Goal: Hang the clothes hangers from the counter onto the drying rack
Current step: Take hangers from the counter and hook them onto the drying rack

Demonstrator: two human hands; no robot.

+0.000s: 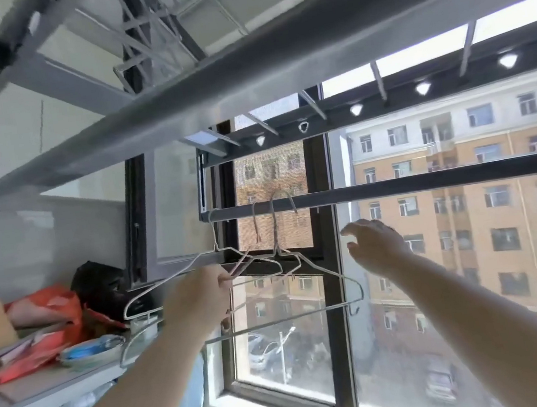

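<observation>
We see three thin wire hangers hooked side by side over the lowest dark bar [428, 180] of the drying rack [244, 80], near the bar's left end, in front of the window. The leftmost hanger [213, 231] is white and swung so its shoulder runs down to the left. The middle hanger [256, 225] looks pinkish, with a straight neck. The right hanger [276, 233] is pale, its hook arched high over the bar and its long bottom wire slanting low to the left. Their shoulders cross just below the necks, where our left hand [210, 293] pinches the wires; we cannot tell which one it grips.
</observation>
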